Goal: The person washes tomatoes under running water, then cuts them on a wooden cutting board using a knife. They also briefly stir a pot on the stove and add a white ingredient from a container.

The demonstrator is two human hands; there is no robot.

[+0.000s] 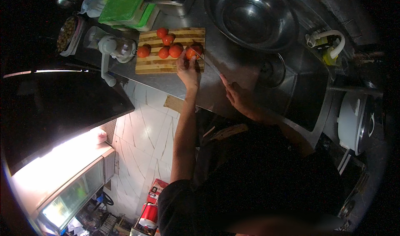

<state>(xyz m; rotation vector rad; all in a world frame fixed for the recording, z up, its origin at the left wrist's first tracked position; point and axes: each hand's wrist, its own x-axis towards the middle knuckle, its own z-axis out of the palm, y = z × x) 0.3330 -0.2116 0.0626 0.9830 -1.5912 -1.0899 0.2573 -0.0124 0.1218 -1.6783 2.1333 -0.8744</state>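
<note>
On a striped wooden cutting board (170, 67) lie several red tomatoes. My left hand (187, 68) holds one tomato (194, 53) near the board's right edge, its fingers against the lower side. My right hand (237, 96) grips a knife (212, 65); the blade reaches up and left to the held tomato, and how far it has cut in cannot be told. Two tomatoes (176, 51) lie just left of that one, another (143, 51) sits at the board's left edge, and more (162, 32) rest towards the far edge.
Green-lidded containers (123, 6) stand beyond the board. A grey hand-cranked device (107, 45) is at its left. A large metal basin (251, 15) sits at the far right, above a sink (304, 101). A white pot (348, 120) stands further right.
</note>
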